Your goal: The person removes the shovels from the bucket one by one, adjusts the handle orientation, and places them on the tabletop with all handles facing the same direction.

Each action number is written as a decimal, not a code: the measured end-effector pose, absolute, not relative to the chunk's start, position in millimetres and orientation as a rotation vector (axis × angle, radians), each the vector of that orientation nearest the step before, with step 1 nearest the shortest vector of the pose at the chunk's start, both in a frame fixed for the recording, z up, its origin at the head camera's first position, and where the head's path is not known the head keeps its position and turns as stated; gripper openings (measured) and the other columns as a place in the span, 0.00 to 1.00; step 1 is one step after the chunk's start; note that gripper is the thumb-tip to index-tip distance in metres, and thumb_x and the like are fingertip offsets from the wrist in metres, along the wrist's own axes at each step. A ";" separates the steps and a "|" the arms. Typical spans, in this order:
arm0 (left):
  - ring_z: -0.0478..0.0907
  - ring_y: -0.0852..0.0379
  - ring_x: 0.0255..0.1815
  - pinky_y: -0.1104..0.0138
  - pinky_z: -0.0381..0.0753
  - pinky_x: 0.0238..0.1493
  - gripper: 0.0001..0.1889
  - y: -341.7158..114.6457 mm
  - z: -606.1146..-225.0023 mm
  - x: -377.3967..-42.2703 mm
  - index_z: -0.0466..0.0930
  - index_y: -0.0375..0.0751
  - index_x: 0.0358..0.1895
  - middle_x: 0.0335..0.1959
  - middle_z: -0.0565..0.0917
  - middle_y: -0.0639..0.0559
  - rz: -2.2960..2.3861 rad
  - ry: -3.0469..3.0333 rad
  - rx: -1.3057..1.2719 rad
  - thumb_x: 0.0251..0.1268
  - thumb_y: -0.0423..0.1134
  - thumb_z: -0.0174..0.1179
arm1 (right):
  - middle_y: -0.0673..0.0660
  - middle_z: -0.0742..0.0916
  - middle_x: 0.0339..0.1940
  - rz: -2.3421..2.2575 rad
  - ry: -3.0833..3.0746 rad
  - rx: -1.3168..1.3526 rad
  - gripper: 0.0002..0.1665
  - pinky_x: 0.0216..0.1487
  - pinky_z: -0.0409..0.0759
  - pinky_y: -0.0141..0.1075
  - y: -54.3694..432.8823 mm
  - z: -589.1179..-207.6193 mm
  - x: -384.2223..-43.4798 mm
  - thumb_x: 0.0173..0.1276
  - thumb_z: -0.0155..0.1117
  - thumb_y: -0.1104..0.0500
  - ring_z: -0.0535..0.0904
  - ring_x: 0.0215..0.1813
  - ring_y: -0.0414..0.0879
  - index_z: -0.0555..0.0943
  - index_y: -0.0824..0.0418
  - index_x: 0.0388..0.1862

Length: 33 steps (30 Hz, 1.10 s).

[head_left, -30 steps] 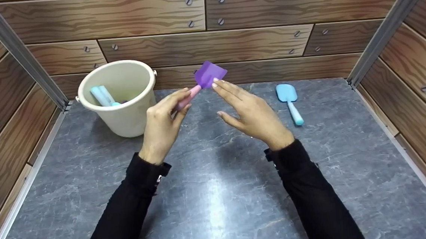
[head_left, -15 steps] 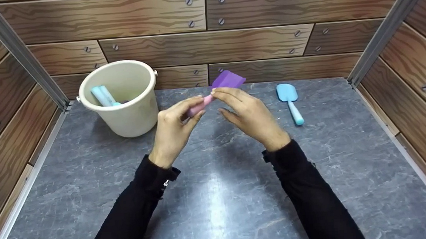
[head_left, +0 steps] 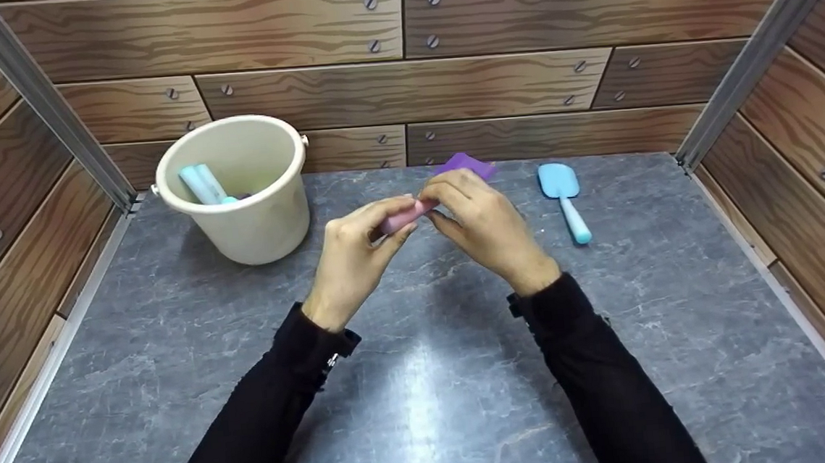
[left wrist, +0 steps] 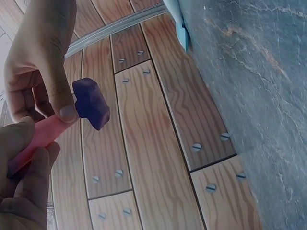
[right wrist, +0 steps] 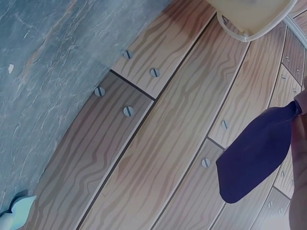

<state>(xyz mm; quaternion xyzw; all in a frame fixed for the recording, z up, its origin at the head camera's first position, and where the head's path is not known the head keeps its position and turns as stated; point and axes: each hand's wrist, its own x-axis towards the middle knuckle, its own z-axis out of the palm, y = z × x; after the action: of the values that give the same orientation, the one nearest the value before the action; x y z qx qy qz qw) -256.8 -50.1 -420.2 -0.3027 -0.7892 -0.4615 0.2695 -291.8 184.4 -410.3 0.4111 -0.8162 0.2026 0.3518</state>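
Observation:
Both hands hold a toy sand shovel [head_left: 398, 219] with a pink handle and a purple blade, raised above the floor of the booth. The left hand [head_left: 355, 261] grips the end of the handle between thumb and fingers. Close to the blade, the right hand [head_left: 491, 232] pinches the handle's neck. Part of the blade is hidden behind the right hand in the head view; the right wrist view shows the purple blade [right wrist: 256, 153] broadside. In the left wrist view, the right thumb lies on the pink handle [left wrist: 48, 130] right beside the blade.
A cream bucket [head_left: 260, 231] stands at the back left, with light blue pieces [head_left: 202, 184] inside. On the right lies a blue toy shovel [head_left: 558, 180], handle toward the person. Wood-patterned walls [head_left: 403, 90] enclose the grey marbled surface [head_left: 194, 334].
The left hand has moved right and slightly toward the person with the shovel, and the blade has dropped lower. The right hand's fingers, straight near the blade before, now pinch the handle's neck.

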 end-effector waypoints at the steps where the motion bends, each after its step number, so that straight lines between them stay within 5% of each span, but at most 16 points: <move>1: 0.97 0.42 0.64 0.64 0.97 0.67 0.16 -49.6 -420.5 -256.8 0.94 0.33 0.63 0.62 0.97 0.36 -1.243 -2.129 -0.817 0.79 0.32 0.78 | 0.61 0.94 0.57 0.515 -2.103 1.065 0.16 0.70 0.96 0.45 184.7 -410.5 -292.1 0.72 0.83 0.71 0.91 0.61 0.56 0.89 0.64 0.56; 22: 0.95 0.44 0.69 0.67 0.93 0.73 0.19 -52.6 -420.0 -258.4 0.90 0.32 0.71 0.67 0.95 0.38 -1.230 -2.169 -0.823 0.84 0.32 0.73 | 0.62 0.92 0.55 0.490 -2.213 0.941 0.23 0.62 0.96 0.48 211.0 -416.5 -309.7 0.69 0.80 0.76 0.90 0.56 0.58 0.84 0.65 0.59; 33: 0.94 0.43 0.71 0.61 0.94 0.74 0.19 -57.0 -423.0 -262.3 0.88 0.34 0.74 0.71 0.93 0.38 -1.101 -2.249 -0.823 0.88 0.34 0.70 | 0.68 0.91 0.55 0.635 -2.247 0.791 0.19 0.68 0.94 0.53 253.1 -432.8 -326.9 0.72 0.75 0.76 0.90 0.59 0.63 0.83 0.69 0.58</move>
<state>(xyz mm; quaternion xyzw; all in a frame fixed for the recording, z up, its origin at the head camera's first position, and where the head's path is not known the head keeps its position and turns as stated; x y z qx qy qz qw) -262.3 -57.0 -423.0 -0.3023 -0.8262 -0.4043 0.2502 -326.9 253.1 -432.8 0.3025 -0.8598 0.2429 0.3319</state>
